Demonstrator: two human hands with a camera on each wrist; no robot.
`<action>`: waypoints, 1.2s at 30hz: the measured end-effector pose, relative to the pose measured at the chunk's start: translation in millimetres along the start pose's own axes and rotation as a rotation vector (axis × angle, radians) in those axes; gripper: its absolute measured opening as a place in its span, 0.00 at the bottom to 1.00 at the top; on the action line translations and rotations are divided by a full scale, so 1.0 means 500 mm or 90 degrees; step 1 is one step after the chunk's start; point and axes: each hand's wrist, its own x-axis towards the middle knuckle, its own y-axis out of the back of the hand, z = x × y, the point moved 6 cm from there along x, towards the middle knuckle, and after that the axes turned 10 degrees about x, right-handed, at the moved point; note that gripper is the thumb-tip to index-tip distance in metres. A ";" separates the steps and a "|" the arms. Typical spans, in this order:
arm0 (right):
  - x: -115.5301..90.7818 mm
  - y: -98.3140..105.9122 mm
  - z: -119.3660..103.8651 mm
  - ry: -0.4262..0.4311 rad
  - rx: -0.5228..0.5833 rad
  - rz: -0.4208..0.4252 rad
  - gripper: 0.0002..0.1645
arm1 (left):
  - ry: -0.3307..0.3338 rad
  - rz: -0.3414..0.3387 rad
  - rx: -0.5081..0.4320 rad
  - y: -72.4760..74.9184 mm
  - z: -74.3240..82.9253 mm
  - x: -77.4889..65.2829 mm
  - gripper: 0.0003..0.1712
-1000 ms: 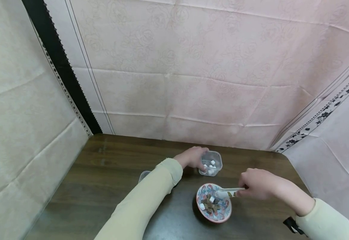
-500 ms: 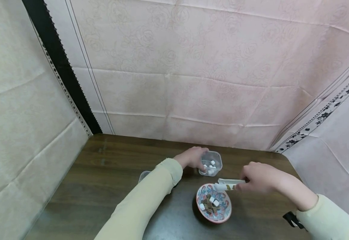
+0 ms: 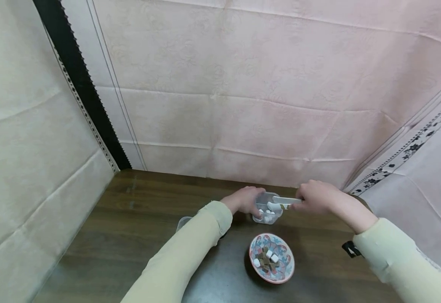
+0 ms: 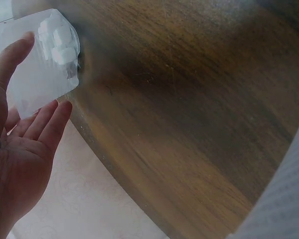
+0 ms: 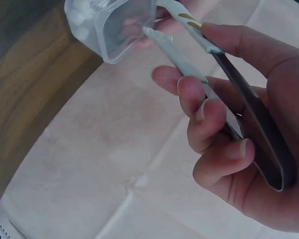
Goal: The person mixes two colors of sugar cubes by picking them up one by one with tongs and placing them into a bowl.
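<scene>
Tongs [image 5: 239, 82]: pale prongs with gold marks on a bent dark metal spring; prong tips parted, at the mouth of the clear container [image 4: 35, 82]; contact with its white cubes [image 4: 64, 37] cannot be told
Right hand [image 3: 317, 198]: fingers curled round the tongs, to the right of the clear container
Clear container: on the far part of the counter [image 3: 141, 227], white cubes lying inside
Left hand [image 3: 245, 201]: grips the clear container from the left, thumb and fingers on opposite sides
Bowl [image 3: 284, 256]: on the near side of the clear container, apart from it; red-and-blue pattern; brown pieces [image 3: 264, 260] and three small white blocks [image 3: 274, 258] inside
Second container [image 3: 183, 222]: left of the hands, mostly hidden by the left sleeve [image 3: 182, 252]
Black strap [image 3: 351, 249]: by the right cuff
Cloth [image 3: 243, 84]: pale, creased, hanging beyond the far edge
</scene>
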 end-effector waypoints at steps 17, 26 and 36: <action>0.095 -0.040 0.007 -0.043 -0.069 -0.065 0.24 | 0.011 -0.007 -0.002 -0.001 0.001 0.006 0.49; 0.118 -0.062 -0.007 -0.045 -0.124 -0.084 0.21 | 0.006 -0.006 0.005 0.000 0.003 0.005 0.49; 0.146 -0.078 -0.025 -0.039 -0.177 -0.104 0.21 | 0.007 -0.013 0.003 -0.001 -0.004 0.003 0.51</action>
